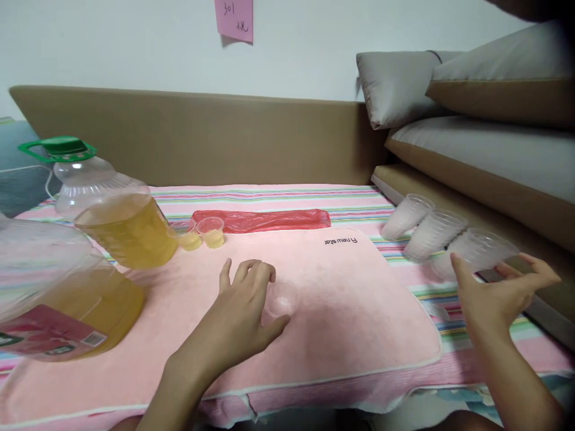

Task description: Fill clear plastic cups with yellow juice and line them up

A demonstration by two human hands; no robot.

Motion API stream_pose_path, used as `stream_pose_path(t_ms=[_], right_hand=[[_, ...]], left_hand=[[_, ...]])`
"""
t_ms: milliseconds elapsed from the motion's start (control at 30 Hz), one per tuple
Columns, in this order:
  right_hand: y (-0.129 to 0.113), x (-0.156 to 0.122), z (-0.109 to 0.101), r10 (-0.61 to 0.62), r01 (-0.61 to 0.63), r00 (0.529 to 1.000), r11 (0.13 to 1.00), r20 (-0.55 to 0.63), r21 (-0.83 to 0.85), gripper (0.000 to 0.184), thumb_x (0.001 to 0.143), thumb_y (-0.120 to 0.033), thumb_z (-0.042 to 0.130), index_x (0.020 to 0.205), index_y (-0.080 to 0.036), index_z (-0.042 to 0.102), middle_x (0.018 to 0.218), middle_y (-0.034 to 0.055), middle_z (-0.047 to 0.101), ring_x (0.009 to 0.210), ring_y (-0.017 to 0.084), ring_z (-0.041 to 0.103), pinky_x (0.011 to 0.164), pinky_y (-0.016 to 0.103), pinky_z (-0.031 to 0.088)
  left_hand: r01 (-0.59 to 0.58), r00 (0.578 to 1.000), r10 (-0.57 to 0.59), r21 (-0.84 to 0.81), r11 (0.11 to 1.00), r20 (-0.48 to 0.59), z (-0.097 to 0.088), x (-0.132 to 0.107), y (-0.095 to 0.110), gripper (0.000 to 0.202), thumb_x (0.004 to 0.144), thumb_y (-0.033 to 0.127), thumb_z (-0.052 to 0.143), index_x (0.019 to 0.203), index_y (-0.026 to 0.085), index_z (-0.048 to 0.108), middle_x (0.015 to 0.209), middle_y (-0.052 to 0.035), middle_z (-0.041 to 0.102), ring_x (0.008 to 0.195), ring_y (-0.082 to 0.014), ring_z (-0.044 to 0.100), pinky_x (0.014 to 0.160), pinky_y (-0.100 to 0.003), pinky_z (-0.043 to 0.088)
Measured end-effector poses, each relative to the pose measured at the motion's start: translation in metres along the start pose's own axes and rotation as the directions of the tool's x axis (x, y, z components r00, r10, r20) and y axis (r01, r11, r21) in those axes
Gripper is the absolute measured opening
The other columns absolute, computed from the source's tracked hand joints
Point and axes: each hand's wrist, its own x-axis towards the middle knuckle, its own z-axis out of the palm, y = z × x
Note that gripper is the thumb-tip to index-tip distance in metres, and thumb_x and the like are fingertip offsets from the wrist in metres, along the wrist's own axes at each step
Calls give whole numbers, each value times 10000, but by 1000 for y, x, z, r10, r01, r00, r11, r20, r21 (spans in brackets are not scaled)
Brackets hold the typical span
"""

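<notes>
A small clear plastic cup [283, 298] stands on the pink mat [359, 323]. My left hand [249, 302] is beside it, fingers bent and thumb apart, with a gap to the cup's side. At the right, my right hand [494, 293] has thumb and fingers spread around the near end of a stack of clear cups [483, 248]; whether they touch it I cannot tell. Two more stacks, a middle stack [435, 234] and a far stack [408, 215], lean next to it. Two small cups, a left cup [190, 240] and a right cup [214, 238], hold yellow liquid.
At the left stand a large bottle [130, 230] with a green cap and a nearer bottle [103, 305], both with yellow liquid. A folded red plastic bag [265, 221] lies along the mat's far edge. Grey-brown cushions [489, 143] are piled at the right.
</notes>
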Motion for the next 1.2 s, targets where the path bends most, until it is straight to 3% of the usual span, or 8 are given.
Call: stream_pose_path(t_ms=[167, 267, 400, 567, 933, 1200], right_hand=[[0, -2, 4, 177, -176, 984, 984, 28, -41, 1094, 434, -502, 1039, 1171, -310, 253, 1052, 67, 520, 953, 374, 632, 863, 600, 457], [0, -3, 6, 191, -190, 980, 981, 48, -23, 1083, 481, -535, 1018, 1181, -304, 225, 1027, 71, 544, 909, 350, 630, 858, 585, 470], [1, -5, 5, 210, -203, 972, 977, 107, -67, 1162, 395, -516, 1026, 1191, -289, 211, 977, 66, 553, 909, 370, 624, 871, 597, 474], [1, -4, -2, 287, -267, 949, 952, 128, -152, 1136, 364, -474, 1016, 1164, -308, 226, 945, 61, 562, 903, 404, 615, 850, 633, 450], [0, -4, -8, 290, -268, 946, 951, 146, -153, 1191, 258, -409, 1024, 1162, -313, 254, 956, 43, 543, 942, 416, 610, 856, 619, 449], [2, -12, -8, 212, -195, 963, 974, 166, -112, 1152, 311, -533, 1005, 1172, -308, 273, 955, 57, 578, 949, 418, 619, 895, 643, 445]], left_hand=[[13, 1000, -13, -3, 1000, 18, -2, -1, 1, 317, 924, 421, 641, 1110, 234, 463, 1188, -67, 598, 1204, -310, 541, 1264, -777, 174], [19, 1000, -18, -9, 1000, 19, -3, -1, 1, 315, 922, 415, 645, 1108, 236, 465, 1189, -67, 601, 1203, -311, 538, 1265, -777, 173], [16, 1000, -16, -12, 1000, 5, -2, 0, 1, 317, 916, 412, 650, 1111, 238, 471, 1184, -62, 600, 1198, -311, 540, 1266, -772, 179], [19, 1000, -19, -16, 1000, 4, -2, -1, 0, 322, 909, 426, 655, 1101, 239, 477, 1173, -56, 601, 1197, -316, 549, 1269, -771, 174], [24, 1000, -24, -24, 999, 4, -3, -1, 1, 322, 906, 431, 653, 1100, 236, 487, 1173, -56, 605, 1204, -319, 560, 1271, -773, 167], [21, 1000, -21, -15, 1000, 8, -3, -1, 1, 321, 905, 421, 658, 1101, 237, 482, 1181, -64, 607, 1218, -323, 558, 1272, -781, 169]])
